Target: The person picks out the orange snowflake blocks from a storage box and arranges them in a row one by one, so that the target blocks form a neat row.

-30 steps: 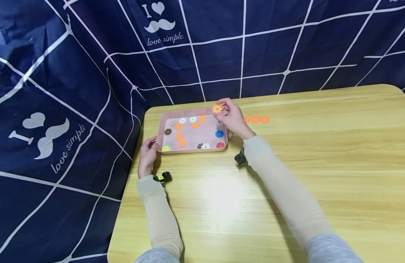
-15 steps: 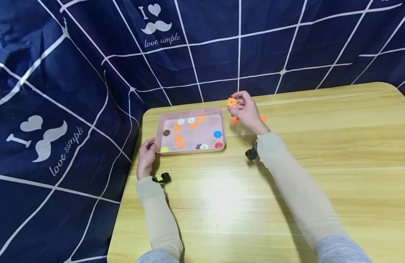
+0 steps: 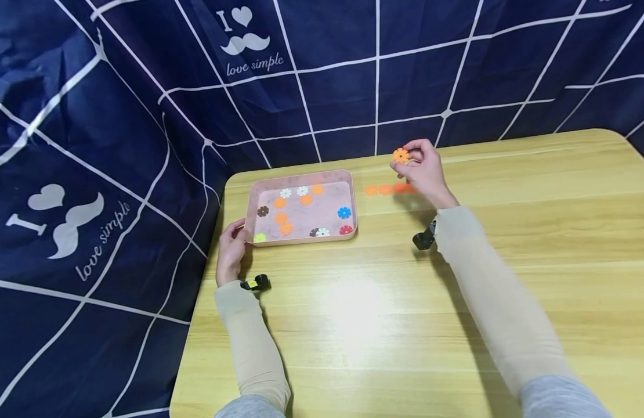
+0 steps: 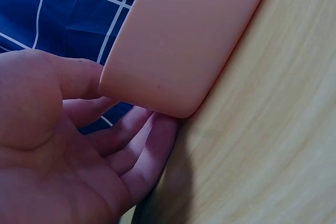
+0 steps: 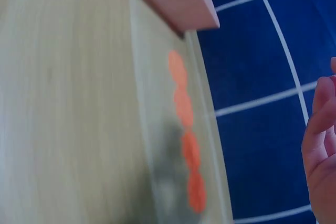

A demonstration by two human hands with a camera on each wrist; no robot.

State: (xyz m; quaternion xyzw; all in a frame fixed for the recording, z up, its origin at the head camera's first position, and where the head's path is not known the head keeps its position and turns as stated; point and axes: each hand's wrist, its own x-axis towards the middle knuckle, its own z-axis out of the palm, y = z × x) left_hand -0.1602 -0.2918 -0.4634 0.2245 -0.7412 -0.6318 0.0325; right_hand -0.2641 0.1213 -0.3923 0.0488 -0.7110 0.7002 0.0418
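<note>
The right hand (image 3: 426,173) pinches an orange disc (image 3: 400,155) between thumb and fingers, lifted above the counter (image 3: 353,360). This disc sits at the fingertips, on the left side of the hand, its face with a hole and notched edge plain in the head view; the fingers behind it are partly covered. Below lies a row of orange discs (image 3: 386,190). From the head, its right end is partly hidden by the hand; the right wrist view shows four in line, blurred, with shadow around the ones farther from the tray (image 3: 317,217). That view cuts the right hand off at its edge, and the held disc falls outside it.

The left hand (image 3: 231,252) grips the near left corner of the tray, thumb at the rim and the other fingers bent around the outside, the lowest touching near the base. Its fingers are largely hidden from the head, but the left wrist view shows them.

The tray stands left of the row, well apart from the held disc. Inside lie more orange discs, white discs (image 3: 301,190), a brown disc (image 3: 262,211), a blue disc (image 3: 344,212) and a red disc (image 3: 346,230). Near the front wall, a dark disc (image 3: 313,233) is partly covered by a white one, and the lower edge of a yellow-green disc (image 3: 260,237) is hard to make out.
</note>
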